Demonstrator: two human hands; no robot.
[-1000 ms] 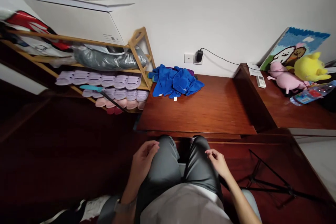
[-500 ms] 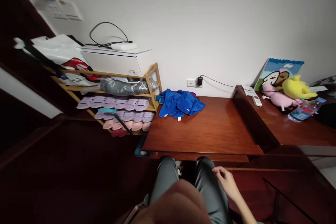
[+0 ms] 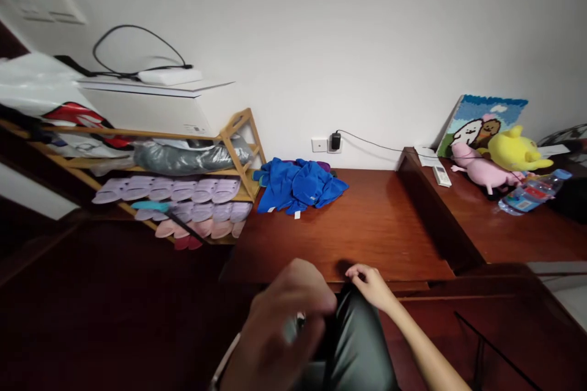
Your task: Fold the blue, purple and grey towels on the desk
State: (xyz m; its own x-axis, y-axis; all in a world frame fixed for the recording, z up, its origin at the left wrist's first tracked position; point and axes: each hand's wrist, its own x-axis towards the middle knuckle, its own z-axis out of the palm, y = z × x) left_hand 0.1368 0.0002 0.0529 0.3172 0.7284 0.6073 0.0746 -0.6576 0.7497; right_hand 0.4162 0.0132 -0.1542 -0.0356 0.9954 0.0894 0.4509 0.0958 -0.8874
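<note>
My left hand point(image 3: 284, 317) is large and blurred in the lower middle, held up close to the camera. Its thumb hangs apart from the bent fingers, and nothing shows between them. Further right, my right hand point(image 3: 370, 286) hovers over my knee by the front edge of the brown wooden table point(image 3: 367, 232). Its fingers are loosely bent and apart, with nothing in them. On the table's back left corner lies a crumpled heap of blue cloth point(image 3: 302, 183) with small white tags, away from both hands.
Left stands a wooden rack point(image 3: 238, 153) with purple and pink slippers point(image 3: 202, 189), a white box point(image 3: 147, 107) and plastic bags. Upon the raised right surface are a remote point(image 3: 442, 176), plush toys point(image 3: 516, 149), a picture point(image 3: 486, 122) and a plastic bottle point(image 3: 534, 192). A black plug point(image 3: 336, 141) sits in the wall.
Both hands have moved up and forward, the right one to the table's front edge. The left thumb has come into sight. The camera view has shifted to the right; the cloth still lies on the table.
</note>
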